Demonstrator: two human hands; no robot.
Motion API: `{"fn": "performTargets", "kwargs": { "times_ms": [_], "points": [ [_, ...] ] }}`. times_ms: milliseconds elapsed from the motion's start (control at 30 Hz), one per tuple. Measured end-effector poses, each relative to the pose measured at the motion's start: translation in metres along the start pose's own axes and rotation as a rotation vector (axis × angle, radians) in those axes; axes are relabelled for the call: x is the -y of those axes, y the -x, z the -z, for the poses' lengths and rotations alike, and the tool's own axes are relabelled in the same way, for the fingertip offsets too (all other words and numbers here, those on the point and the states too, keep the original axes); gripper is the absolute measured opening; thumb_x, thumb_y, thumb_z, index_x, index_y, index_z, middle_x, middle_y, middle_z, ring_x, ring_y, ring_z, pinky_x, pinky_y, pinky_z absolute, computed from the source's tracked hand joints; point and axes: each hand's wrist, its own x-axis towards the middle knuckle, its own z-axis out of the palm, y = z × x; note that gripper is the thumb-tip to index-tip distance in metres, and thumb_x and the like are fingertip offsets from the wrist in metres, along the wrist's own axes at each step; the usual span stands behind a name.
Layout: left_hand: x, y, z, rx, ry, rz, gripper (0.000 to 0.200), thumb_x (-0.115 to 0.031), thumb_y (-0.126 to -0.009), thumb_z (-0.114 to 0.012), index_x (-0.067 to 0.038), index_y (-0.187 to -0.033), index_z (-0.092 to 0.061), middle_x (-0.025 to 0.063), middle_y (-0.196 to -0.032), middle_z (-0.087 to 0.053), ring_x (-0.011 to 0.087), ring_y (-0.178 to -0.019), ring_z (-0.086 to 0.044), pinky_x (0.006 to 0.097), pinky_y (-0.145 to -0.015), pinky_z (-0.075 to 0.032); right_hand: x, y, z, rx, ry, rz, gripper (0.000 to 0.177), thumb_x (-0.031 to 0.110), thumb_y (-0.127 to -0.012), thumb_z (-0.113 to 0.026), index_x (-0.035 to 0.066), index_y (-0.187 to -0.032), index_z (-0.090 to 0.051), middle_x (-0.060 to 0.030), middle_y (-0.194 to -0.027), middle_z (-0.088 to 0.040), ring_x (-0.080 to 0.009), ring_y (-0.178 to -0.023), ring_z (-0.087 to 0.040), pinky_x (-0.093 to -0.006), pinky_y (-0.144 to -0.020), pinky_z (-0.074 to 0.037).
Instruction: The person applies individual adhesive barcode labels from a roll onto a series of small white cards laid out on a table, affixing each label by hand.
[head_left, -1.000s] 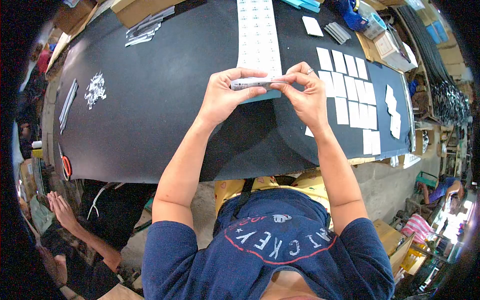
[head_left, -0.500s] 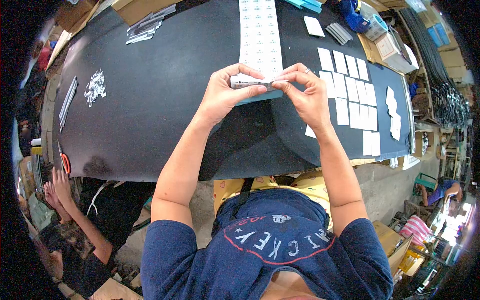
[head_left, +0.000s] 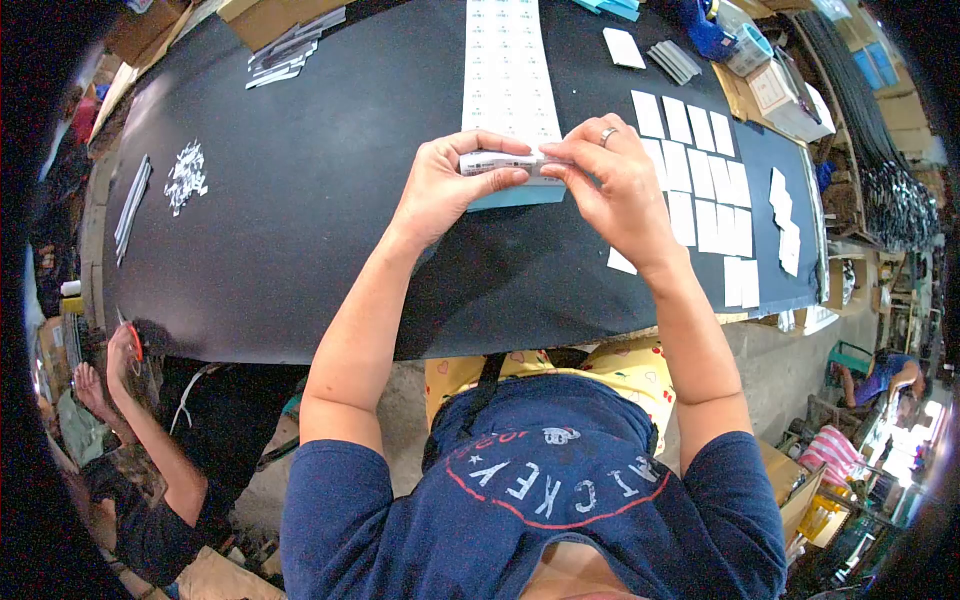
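Observation:
A long white sheet of printed labels (head_left: pixel 506 75) runs down the middle of the black table, its near end curled up and a light blue strip (head_left: pixel 515 198) showing beneath. My left hand (head_left: pixel 437 188) pinches the curled end between thumb and fingers, with a row of print facing up. At the right end of that fold, my right hand (head_left: pixel 622 195), a ring on one finger, has thumb and forefinger pinched together at the sheet's corner. Whether a single label sits in that pinch I cannot tell.
White cards (head_left: pixel 705 175) lie in rows at the right, with more cards (head_left: pixel 785 225) beyond. Cut strips (head_left: pixel 290 50), scraps (head_left: pixel 186 178) and thin strips (head_left: pixel 132 210) lie to the left. Another person's hand (head_left: pixel 125 350) holds orange-handled scissors (head_left: pixel 134 338) at the table's left corner.
My right hand has turned and shifted slightly right, while my left keeps its grip. The label sheet has slid a little left. The other person's hand has taken hold of the scissors.

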Motion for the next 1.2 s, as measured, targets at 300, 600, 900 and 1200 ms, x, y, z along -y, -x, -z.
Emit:
{"fn": "performTargets", "kwargs": {
  "times_ms": [300,600,900,1200],
  "points": [
    [0.003,0.0,-0.003,-0.007,0.001,0.035,0.03,-0.006,-0.077,-0.077,-0.005,-0.106,-0.069,0.0048,-0.097,-0.069,0.0093,-0.086,-0.064,0.0229,-0.078,-0.053,-0.001,0.007,-0.008,-0.04,0.164,0.111,0.014,0.003,-0.07,-0.065,0.006,-0.084,-0.067,-0.0063,-0.08,-0.057,-0.0254,-0.084,-0.055,-0.0367,-0.077,-0.042],
    [0.006,-0.001,-0.004,0.006,0.033,0.067,0.044,-0.002,-0.072,-0.079,-0.001,-0.114,-0.063,0.008,-0.103,-0.068,0.0113,-0.091,-0.065,0.0242,-0.083,-0.053,-0.007,0.017,-0.015,-0.115,0.238,0.202,0.024,0.002,-0.065,-0.064,0.004,-0.089,-0.067,-0.0053,-0.083,-0.058,-0.0255,-0.087,-0.055,-0.0401,-0.083,-0.043],
    [0.008,-0.002,-0.004,0.092,0.064,0.051,0.061,0.001,-0.069,-0.08,0.0,-0.124,-0.055,0.0094,-0.111,-0.066,0.0136,-0.099,-0.063,0.0257,-0.087,-0.052,-0.011,0.02,-0.015,-0.111,0.248,0.171,0.025,0.0,-0.065,-0.063,0.005,-0.088,-0.067,-0.0052,-0.084,-0.059,-0.0261,-0.09,-0.055,-0.0411,-0.084,-0.042],
    [0.014,-0.005,0.0,0.037,-0.038,0.037,0.058,0.001,-0.068,-0.08,-0.001,-0.122,-0.058,0.0094,-0.112,-0.065,0.0132,-0.1,-0.062,0.0264,-0.088,-0.051,-0.009,0.025,-0.019,-0.17,0.245,0.223,0.028,0.0,-0.062,-0.064,0.005,-0.089,-0.068,-0.0049,-0.085,-0.06,-0.0249,-0.089,-0.056,-0.0422,-0.084,-0.043]
  ]
}}
